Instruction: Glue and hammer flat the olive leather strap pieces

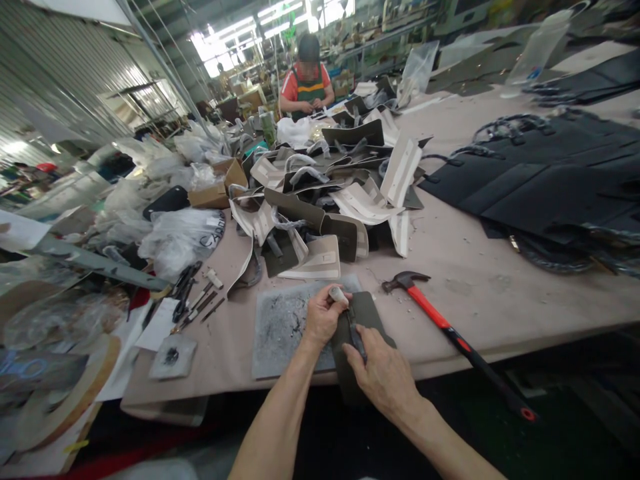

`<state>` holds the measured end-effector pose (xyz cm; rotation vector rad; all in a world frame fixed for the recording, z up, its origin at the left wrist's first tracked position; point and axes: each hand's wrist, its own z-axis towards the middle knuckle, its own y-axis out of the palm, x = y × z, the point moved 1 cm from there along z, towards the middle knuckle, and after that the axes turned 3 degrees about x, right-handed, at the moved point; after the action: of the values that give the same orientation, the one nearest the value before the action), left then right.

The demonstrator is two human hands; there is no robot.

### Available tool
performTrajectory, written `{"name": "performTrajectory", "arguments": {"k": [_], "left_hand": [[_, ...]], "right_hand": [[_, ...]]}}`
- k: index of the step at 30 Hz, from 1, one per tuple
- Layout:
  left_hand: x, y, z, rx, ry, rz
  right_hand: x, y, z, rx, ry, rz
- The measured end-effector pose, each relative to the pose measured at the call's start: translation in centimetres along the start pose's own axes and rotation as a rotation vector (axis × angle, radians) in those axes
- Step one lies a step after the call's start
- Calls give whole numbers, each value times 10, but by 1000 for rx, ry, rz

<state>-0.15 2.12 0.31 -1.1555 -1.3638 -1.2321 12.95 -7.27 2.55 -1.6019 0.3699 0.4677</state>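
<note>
A cardboard box [215,195] is holding clear plastic [204,176]; a hammer [434,310] is lying beside the dark panel [370,310], which is overhanging the bench [225,353]. The left fingers [324,298] are pinching a pale cylinder [338,295], the right fingers [371,338] a dark strap [357,341].

Got ribbed metal wall [55,73] at 10 o'clock, pale grey, tilted in view. Bright glare [15,145] low on it, between 9 and 10. See bright windows [215,53] at 11, washed out; rows of tube lights [283,23] just before 12. Slanted metal post [165,60] at 11, grey rail [90,260] at 9. Blurry shelving [370,50] between 12 and 1. Big worktable [450,293], pinkish-beige cover, spanning from 7 round to 2. Dark green floor [465,427] between 4 and 5, in shadow, detail too dim to tell.
</note>
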Motion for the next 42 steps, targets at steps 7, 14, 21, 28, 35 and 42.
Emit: {"name": "performTrajectory", "arguments": {"k": [7,14,21,28,35,42], "left_hand": [[-3,-1,1,3,16,10],[-5,0,0,-37,61,102],[-6,0,2,-107,136,261],[0,1,1,-203,238,421],[-5,0,0,-220,252,364],[-3,-2,-2,-239,264,340]], "right_hand": [[1,1,0,13,-4,-16],[1,0,1,0,-3,33],[14,-14,0,20,-72,233],[105,-54,20,292,47,-324],[140,-62,21,-171,445,299],[87,-98,16,-237,660,873]]}}
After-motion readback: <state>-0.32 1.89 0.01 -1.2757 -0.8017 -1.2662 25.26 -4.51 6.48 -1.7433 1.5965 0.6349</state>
